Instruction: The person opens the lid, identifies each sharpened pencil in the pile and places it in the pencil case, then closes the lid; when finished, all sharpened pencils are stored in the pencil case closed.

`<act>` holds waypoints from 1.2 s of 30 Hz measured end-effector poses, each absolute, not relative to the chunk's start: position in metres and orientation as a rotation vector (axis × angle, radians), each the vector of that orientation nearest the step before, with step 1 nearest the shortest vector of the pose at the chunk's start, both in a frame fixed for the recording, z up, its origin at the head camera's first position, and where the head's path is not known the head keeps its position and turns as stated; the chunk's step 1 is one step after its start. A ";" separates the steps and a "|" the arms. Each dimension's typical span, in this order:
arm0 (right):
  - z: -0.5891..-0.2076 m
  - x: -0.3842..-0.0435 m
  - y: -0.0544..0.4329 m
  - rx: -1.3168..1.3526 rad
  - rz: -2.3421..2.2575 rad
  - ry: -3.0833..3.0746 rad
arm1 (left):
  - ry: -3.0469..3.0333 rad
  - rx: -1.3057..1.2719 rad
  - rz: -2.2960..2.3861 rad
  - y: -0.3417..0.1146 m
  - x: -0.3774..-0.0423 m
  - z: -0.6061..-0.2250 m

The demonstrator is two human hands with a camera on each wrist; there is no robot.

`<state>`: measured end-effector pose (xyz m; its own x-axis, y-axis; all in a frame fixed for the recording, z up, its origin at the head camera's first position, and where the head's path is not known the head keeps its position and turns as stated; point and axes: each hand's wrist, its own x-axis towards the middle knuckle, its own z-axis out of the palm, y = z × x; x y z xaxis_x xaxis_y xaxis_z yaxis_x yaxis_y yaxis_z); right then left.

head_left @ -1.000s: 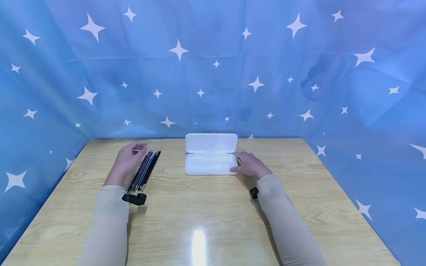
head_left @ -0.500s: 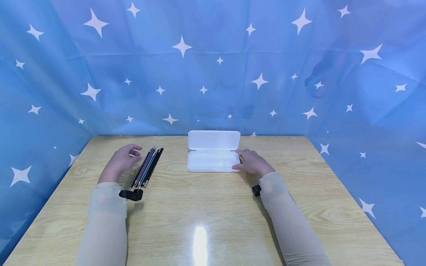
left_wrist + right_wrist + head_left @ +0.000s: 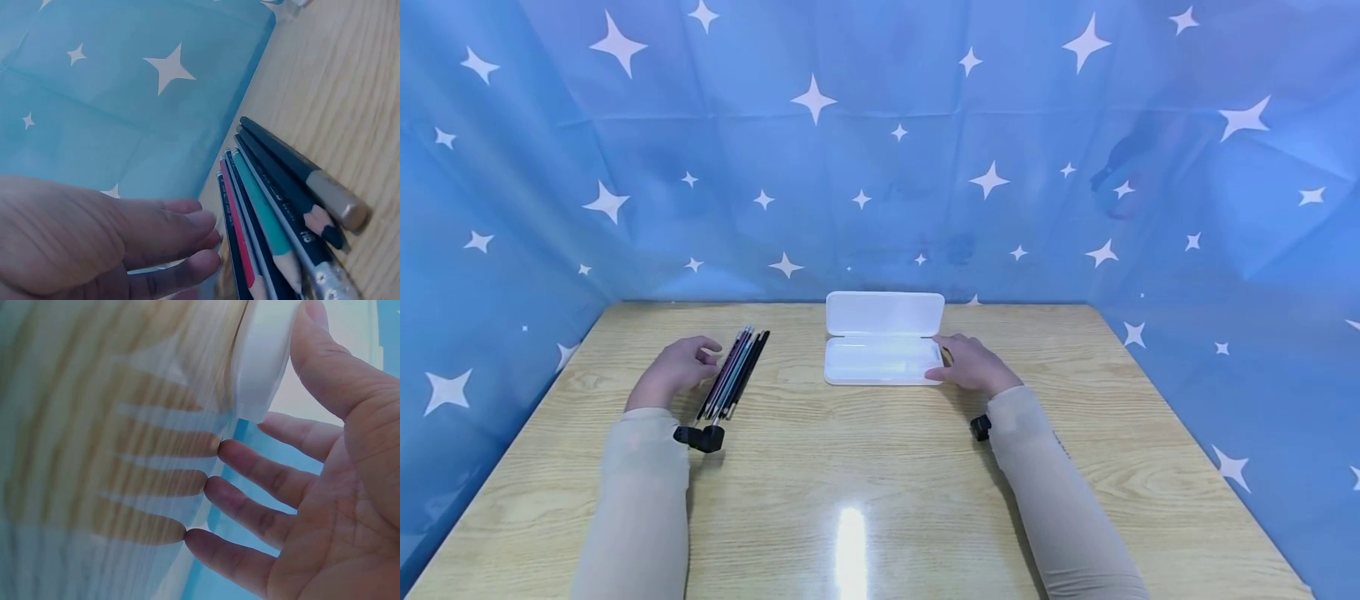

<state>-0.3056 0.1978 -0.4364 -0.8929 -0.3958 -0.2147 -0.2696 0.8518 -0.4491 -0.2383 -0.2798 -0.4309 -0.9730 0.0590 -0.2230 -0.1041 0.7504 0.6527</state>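
A bundle of several pencils (image 3: 734, 375) lies slanting on the left of the table. Black, red and green pencils (image 3: 256, 203) show close up in the left wrist view. Just left of them is my left hand (image 3: 675, 367), its fingers loosely bent and holding nothing. A white pencil case (image 3: 880, 363) stands unfolded with its lid (image 3: 885, 314) raised at the back; no pencils show inside. My right hand (image 3: 976, 367) grips the case's right end between thumb and index finger. In the right wrist view its other fingertips (image 3: 195, 537) touch the tabletop.
The wooden table (image 3: 820, 467) reaches back to a blue curtain (image 3: 880, 167) with white stars. This curtain also hangs along the left and right sides. A camera mount (image 3: 700, 437) on the left wrist sits close to the pencils' near ends.
My left hand has shifted slightly left and toward me, away from the pencils' far ends. The right hand keeps its grip on the pencil case. The head view has tilted a little.
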 end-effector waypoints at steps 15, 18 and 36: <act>-0.435 -0.305 0.198 -0.491 -0.626 2.724 | 2.685 -0.039 1.161 -0.264 -0.241 -0.420; -0.436 -0.305 0.198 -0.495 -0.623 2.724 | 2.678 -0.034 1.170 -0.262 -0.242 -0.419; -0.435 -0.304 0.198 -0.487 -0.628 2.720 | 2.883 -0.039 0.792 -0.249 -0.246 -0.425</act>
